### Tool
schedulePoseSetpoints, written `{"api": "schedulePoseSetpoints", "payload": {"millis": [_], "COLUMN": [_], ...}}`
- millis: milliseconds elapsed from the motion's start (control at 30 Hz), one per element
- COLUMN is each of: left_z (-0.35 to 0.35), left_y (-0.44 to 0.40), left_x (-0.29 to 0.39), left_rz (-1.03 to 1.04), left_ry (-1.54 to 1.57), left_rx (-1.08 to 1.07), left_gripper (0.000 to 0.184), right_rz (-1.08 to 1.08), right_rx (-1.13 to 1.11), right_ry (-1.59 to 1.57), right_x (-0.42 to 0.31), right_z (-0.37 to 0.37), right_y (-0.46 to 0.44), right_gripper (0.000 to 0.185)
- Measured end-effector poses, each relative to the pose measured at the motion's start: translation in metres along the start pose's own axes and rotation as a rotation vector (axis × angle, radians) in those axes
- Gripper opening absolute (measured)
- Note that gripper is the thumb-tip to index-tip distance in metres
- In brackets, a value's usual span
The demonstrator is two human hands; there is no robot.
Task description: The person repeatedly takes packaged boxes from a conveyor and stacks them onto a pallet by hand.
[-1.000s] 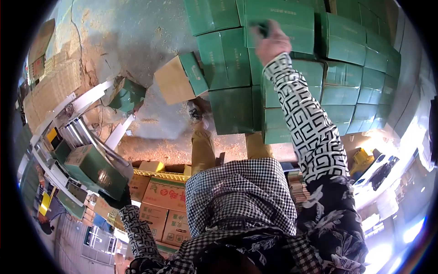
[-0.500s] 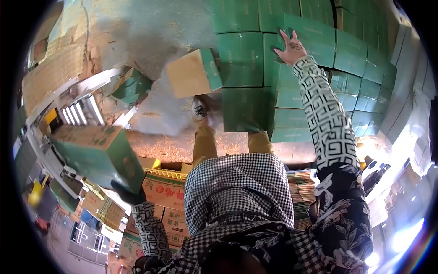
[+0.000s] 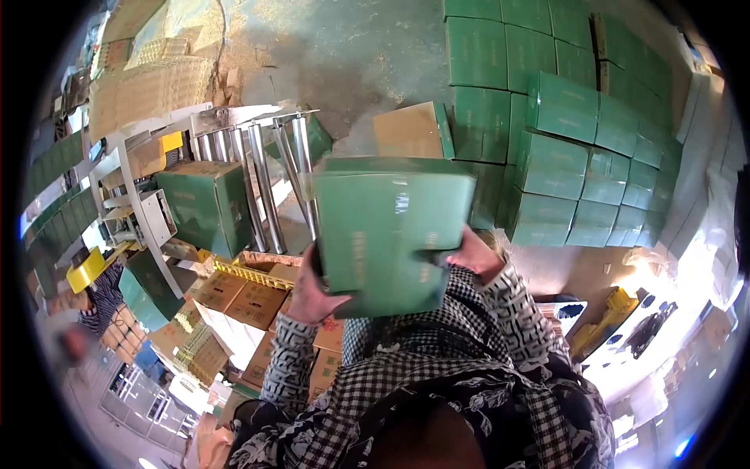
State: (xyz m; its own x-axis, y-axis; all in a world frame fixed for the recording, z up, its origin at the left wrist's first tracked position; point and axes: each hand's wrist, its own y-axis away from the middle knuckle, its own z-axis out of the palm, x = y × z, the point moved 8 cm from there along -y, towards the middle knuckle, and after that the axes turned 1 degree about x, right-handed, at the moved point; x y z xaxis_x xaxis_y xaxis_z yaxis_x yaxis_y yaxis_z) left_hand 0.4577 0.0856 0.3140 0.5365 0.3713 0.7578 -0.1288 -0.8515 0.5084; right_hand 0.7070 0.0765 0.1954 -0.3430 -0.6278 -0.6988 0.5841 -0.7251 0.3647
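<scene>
A closed green carton (image 3: 391, 234) is held up in front of my body, between both hands. My left hand (image 3: 311, 291) grips its left side near the lower corner, the thumb on the near face. On the right side my right hand (image 3: 476, 254) presses the carton, with dark-covered fingers on the face. Some fingers of both hands are hidden by the carton. A second green carton (image 3: 205, 205) sits on the roller conveyor (image 3: 262, 184) to the left.
Stacked green cartons (image 3: 558, 164) fill the right. An open carton (image 3: 410, 131) lies on the floor ahead. Brown cartons (image 3: 254, 301) and a yellow crate edge (image 3: 254, 273) are at lower left. Another person's arm (image 3: 70, 301) shows at far left, near yellow tape (image 3: 86, 270).
The view has turned left. My right hand has come back from the stack, and both hands now hold a green carton in front of me. The conveyor appears closer.
</scene>
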Motion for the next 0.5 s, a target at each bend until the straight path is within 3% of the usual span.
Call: {"api": "schedulePoseSetpoints", "payload": {"millis": [33,67,100,133,167,200,233,267,300,333,367,433,467,500], "left_z": [0.019,0.034,0.061,0.088,0.118,0.148,0.181,0.216,0.233,0.267,0.299,0.337,0.346,0.355], "left_y": [-0.021,-0.034,-0.056,-0.073,-0.096,-0.104,-0.109,-0.127,-0.146,-0.169,-0.192,-0.236,-0.259,-0.281], "left_x": [0.032,0.005,0.000,-0.038,-0.078,-0.118,-0.147,-0.201,-0.232,-0.272,-0.311,-0.332,-0.336,-0.339], "left_rz": [0.114,0.093,-0.051,0.010,-0.135,-0.495,-0.859,-1.009,-1.089,-1.029,-0.970,-0.909,-0.913,-0.907], "left_ry": [-0.162,-0.153,0.104,0.235,0.417,0.683,1.036,1.225,1.213,1.344,1.471,1.678,1.740,1.798], "left_rx": [-0.092,-0.099,-0.205,-0.299,-0.434,-0.496,-0.398,-0.303,-0.197,-0.268,-0.345,-0.223,-0.101,0.021], "left_gripper": [0.098,0.092,0.083,0.068,0.049,0.041,0.050,0.050,0.049,0.050,0.051,0.054,0.053,0.053], "right_rz": [0.044,0.060,0.130,-0.020,0.109,0.237,0.205,0.172,0.139,0.120,0.072,0.086,0.138,0.137], "right_rx": [0.096,0.220,0.483,0.620,0.715,0.805,0.825,0.846,0.893,0.986,1.099,1.197,1.173,1.184], "right_ry": [-0.115,-0.324,-0.321,-0.546,-0.363,-0.178,-0.156,-0.133,-0.286,0.000,-0.209,-0.548,-0.521,-0.239], "right_x": [0.018,0.036,0.092,0.042,0.034,0.038,0.050,0.071,0.105,0.126,0.150,0.209,0.220,0.248], "right_z": [-0.014,-0.026,-0.060,-0.044,-0.044,-0.051,-0.059,-0.070,-0.077,-0.092,-0.095,-0.096,-0.096,-0.105], "right_y": [0.026,0.048,0.074,0.077,0.089,0.103,0.115,0.126,0.135,0.151,0.157,0.158,0.146,0.147], "right_gripper": [0.093,0.088,0.077,0.064,0.055,0.047,0.042,0.037,0.038,0.045,0.048,0.056,0.048,0.041]}}
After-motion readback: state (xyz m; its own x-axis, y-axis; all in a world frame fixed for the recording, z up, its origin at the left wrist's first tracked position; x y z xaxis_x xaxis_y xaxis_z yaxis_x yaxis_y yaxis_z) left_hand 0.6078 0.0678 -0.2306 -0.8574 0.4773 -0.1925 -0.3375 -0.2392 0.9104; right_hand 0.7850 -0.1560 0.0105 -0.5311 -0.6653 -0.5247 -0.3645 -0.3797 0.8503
